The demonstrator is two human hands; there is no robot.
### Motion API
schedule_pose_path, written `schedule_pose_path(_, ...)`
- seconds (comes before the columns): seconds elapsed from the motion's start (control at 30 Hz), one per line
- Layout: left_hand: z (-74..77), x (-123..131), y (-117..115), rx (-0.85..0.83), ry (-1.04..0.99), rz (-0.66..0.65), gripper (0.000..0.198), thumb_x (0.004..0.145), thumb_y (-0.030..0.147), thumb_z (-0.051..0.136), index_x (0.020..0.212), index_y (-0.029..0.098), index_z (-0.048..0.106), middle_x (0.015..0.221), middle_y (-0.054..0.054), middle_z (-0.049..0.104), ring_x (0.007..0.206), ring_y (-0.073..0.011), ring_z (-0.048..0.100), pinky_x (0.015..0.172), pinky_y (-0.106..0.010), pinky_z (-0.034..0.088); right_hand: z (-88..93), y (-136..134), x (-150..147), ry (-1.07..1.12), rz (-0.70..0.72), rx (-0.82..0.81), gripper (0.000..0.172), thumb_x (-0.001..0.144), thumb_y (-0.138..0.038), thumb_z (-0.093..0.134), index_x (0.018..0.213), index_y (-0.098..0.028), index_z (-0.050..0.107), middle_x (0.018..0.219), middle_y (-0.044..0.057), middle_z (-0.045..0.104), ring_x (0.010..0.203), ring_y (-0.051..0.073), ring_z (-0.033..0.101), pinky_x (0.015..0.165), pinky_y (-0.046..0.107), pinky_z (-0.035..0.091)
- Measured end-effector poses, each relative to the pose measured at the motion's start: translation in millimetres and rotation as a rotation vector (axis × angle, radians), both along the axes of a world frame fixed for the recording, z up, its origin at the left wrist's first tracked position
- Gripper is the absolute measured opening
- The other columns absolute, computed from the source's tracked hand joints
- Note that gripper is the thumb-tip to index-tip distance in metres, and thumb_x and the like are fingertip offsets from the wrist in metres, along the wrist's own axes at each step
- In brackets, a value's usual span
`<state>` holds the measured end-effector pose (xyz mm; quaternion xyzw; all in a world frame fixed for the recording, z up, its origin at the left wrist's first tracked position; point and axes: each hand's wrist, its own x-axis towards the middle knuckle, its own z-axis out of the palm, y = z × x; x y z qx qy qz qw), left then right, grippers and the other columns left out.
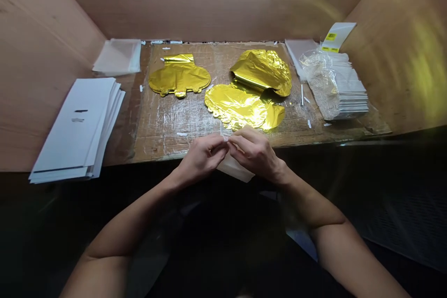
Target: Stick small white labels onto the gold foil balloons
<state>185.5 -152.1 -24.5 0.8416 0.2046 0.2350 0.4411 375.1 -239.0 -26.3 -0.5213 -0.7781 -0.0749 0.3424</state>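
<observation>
My left hand [206, 152] and my right hand [254, 152] meet at the front edge of the table, fingertips pinched together. Between them they grip the top of a translucent plastic bag [238, 170], which hangs down below my fingers; its upper part is mostly hidden. Just beyond my fingertips lies a shiny gold foil balloon [240, 104], flat and uninflated. Another crumpled gold foil balloon [265, 72] with a rolled edge rests behind it, partly overlapping. Farther left, a folded gold foil balloon [179, 77] lies by itself.
White cards [78, 125] with hanging slots are stacked at the left, overhanging the edge. Clear bags [118, 56] lie behind them. At the right stand a stack of white packets [351, 86], crinkled clear plastic [324, 79] and a label strip [338, 37]. Wooden walls [223, 0] enclose the table.
</observation>
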Motion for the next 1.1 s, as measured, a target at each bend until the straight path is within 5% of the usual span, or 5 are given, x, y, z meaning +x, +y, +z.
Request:
schedule_pose_path(0.17, -12.7, 0, -15, -0.038, -0.027, 0.065, 0.03, 0.099, 0.016, 0.055, 0.072, 0.019, 0.045, 0.073, 0.002, 0.049, 0.072, -0.0126, 0.044, 0.068, -0.028, 0.035, -13.8, 4, -1, 0.104, -0.014, -0.085, 0.02, 0.099, -0.012, 0.055, 0.082, -0.02, 0.061, 0.081, 0.006, 0.065, 0.079, 0.019, 0.056, 0.074, 0.032, 0.046)
schedule_pose_path(0.37, -23.7, -4, -17, -0.314, -0.041, 0.096, 0.015, 0.096, 0.03, 0.065, 0.092, 0.016, 0.07, 0.079, 0.0, 0.06, 0.075, -0.0146, 0.051, 0.067, -0.027, 0.039, 0.5, 24, 27, 0.449, 0.068, -0.362, 0.015, 0.097, -0.018, 0.061, 0.082, -0.019, 0.063, 0.073, 0.0, 0.064, 0.066, 0.013, 0.057, 0.064, 0.027, 0.045)
schedule_pose_path(0.5, -30.9, -7, -16, -0.338, -0.084, 0.133, 0.017, 0.097, 0.03, 0.064, 0.095, 0.017, 0.073, 0.079, 0.001, 0.061, 0.074, -0.0143, 0.052, 0.067, -0.027, 0.039, 10.9, 22, 22, 0.179, 0.138, -0.29, 0.015, 0.103, -0.029, 0.066, 0.093, -0.018, 0.071, 0.09, 0.007, 0.071, 0.082, 0.018, 0.063, 0.076, 0.032, 0.05)
schedule_pose_path(0.7, -32.0, -9, -17, -0.066, -0.11, 0.175, 0.027, 0.099, 0.018, 0.057, 0.073, 0.019, 0.049, 0.073, 0.002, 0.053, 0.07, -0.0125, 0.046, 0.068, -0.029, 0.036, 0.5, 13, -3, -0.166, 0.104, -0.18, 0.026, 0.106, -0.022, 0.055, 0.084, -0.019, 0.069, 0.084, 0.009, 0.068, 0.081, 0.021, 0.056, 0.077, 0.035, 0.047)
schedule_pose_path(1.1, -44.4, -14, -9, -0.347, -0.1, 0.135, 0.018, 0.095, 0.032, 0.065, 0.089, 0.016, 0.072, 0.079, -0.002, 0.065, 0.075, -0.0169, 0.057, 0.066, -0.028, 0.041, 6.8, 49, 29, 0.451, -0.115, -0.507, 0.023, 0.091, -0.028, 0.065, 0.07, -0.018, 0.065, 0.067, 0.0, 0.066, 0.063, 0.013, 0.055, 0.064, 0.028, 0.043)
